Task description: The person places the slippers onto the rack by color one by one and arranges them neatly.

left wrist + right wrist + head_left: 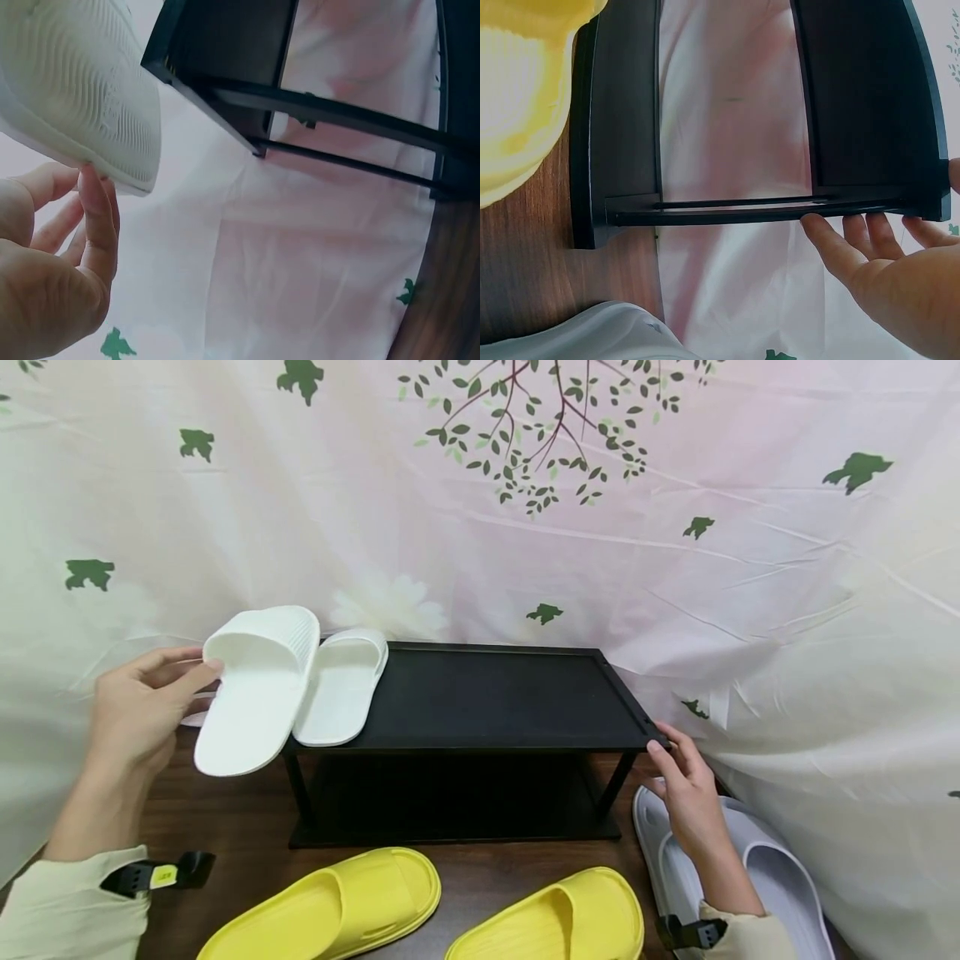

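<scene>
My left hand (146, 706) pinches a white slipper (247, 714) by its outer side, thumb over the rim. The slipper is tilted, with its ribbed sole (82, 90) showing in the left wrist view. A second white slipper (336, 697) lies on the left end of the top shelf of a black two-tier rack (495, 702), partly hidden behind the held one. My right hand (692, 793) holds the rack's front right corner, thumb at the top edge and fingers (832, 247) against the side.
Two yellow slippers, one on the left (382, 893) and one on the right (592, 910), lie on the brown wood floor (225, 827) before the rack. Grey slippers (780, 877) sit beneath my right forearm. A leaf-patterned cloth (480, 560) hangs behind and at both sides.
</scene>
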